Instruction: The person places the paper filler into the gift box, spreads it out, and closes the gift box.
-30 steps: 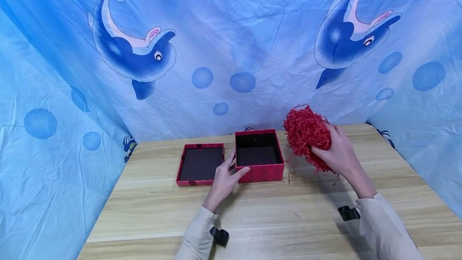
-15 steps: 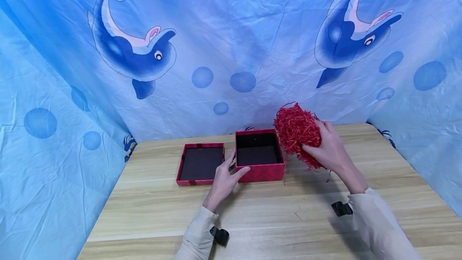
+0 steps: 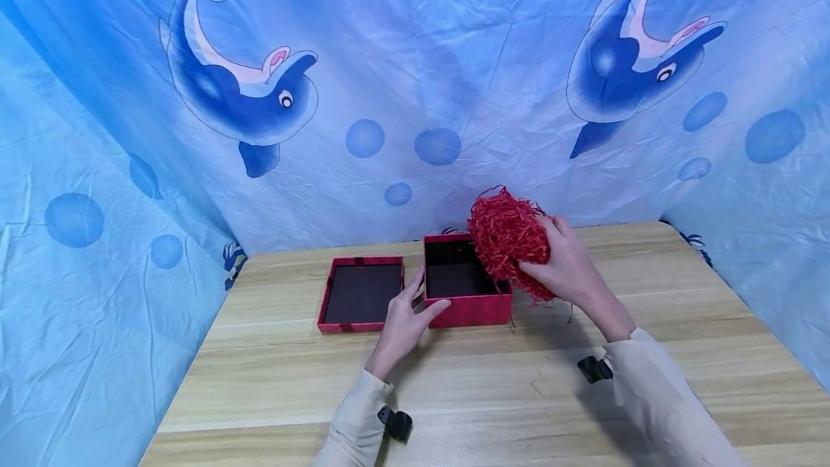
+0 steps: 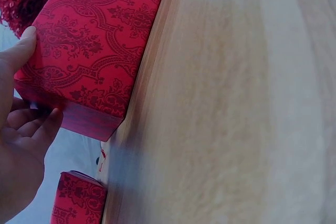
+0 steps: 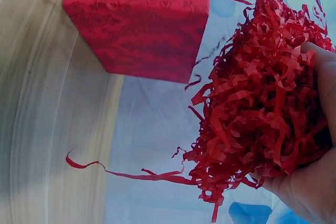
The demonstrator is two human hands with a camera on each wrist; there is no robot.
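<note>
A red patterned box (image 3: 470, 310) with a black inside stands on the table, its top uncovered. My left hand (image 3: 403, 326) holds its left front corner, thumb on the front wall and fingers along the left side; the left wrist view shows the box (image 4: 94, 45) beside that hand (image 4: 23, 140). My right hand (image 3: 570, 265) grips a big bundle of red shredded paper (image 3: 509, 240) above the box's right edge, covering part of the opening. In the right wrist view loose strands trail from the shredded paper (image 5: 262, 103) close to the box (image 5: 147, 24).
A shallow red lid (image 3: 362, 295) with a dark inside lies on the wooden table (image 3: 272, 380), left of the box. Behind the table hangs a blue cloth (image 3: 402, 42) with dolphins and bubbles. A few thin strands lie near the box.
My right hand has moved left with the shredded paper, from beside the box to over its right edge. My left hand and the box have stayed in place.
</note>
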